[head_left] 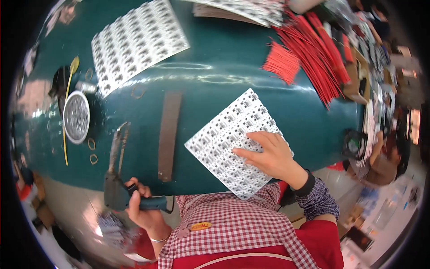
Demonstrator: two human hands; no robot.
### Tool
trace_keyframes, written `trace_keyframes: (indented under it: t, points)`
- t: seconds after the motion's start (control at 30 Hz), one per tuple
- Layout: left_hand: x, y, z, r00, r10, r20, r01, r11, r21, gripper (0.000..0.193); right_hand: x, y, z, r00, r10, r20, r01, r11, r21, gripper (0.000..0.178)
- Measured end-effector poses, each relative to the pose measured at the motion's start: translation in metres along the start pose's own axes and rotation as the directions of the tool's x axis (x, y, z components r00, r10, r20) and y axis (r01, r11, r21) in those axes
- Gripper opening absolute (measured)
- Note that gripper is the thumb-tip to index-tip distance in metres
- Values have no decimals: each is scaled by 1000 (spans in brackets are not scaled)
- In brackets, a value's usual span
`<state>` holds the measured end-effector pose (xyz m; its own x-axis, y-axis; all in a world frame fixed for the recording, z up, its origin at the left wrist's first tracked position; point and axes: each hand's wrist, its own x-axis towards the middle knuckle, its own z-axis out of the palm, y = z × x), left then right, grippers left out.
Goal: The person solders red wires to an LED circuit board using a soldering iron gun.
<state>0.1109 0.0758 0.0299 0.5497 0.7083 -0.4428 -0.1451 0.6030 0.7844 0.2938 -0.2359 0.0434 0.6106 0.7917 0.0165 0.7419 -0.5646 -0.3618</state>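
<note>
My left hand (142, 207) is closed round the teal handle of a soldering gun (115, 190), whose metal tip points away from me over the table's near edge. My right hand (272, 154) rests with fingers spread on a white circuit board panel (219, 134) covered in rows of small dark parts. The panel lies turned cornerwise, one corner reaching past the table edge towards my apron. Between the gun and the panel lies a flat brown strip (169, 139), apart from both hands.
A second white panel (139, 42) lies at the far left, and stacked panels (242, 11) at the back. Red wires (309, 54) and a red wire bundle (282, 62) are at the far right. A metal bowl (76, 117) stands left beside a yellow stick (66, 134). Another person (383, 163) sits at right.
</note>
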Motion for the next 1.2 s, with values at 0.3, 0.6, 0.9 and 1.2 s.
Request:
trace_keyframes:
  t: [0.3, 0.6, 0.9, 1.2]
  points:
    - [18, 25, 17, 961, 155, 230, -153, 988, -30, 38, -47, -15, -6, 983, 177, -43, -182, 958, -221, 58]
    - [-37, -13, 8, 976, 201, 80, -195, 978, -79, 43, -31, 6, 6, 898, -418, 136, 424, 906, -14, 49]
    - [-54, -17, 11, 937, 334, -98, -319, 937, 144, 43, 33, -17, 41, 992, 36, -119, -22, 993, 115, 48]
    - [-29, 4, 55, 906, 405, -120, -397, 914, 85, 37, 56, -37, 52, 916, 310, -253, -212, 912, 351, 42]
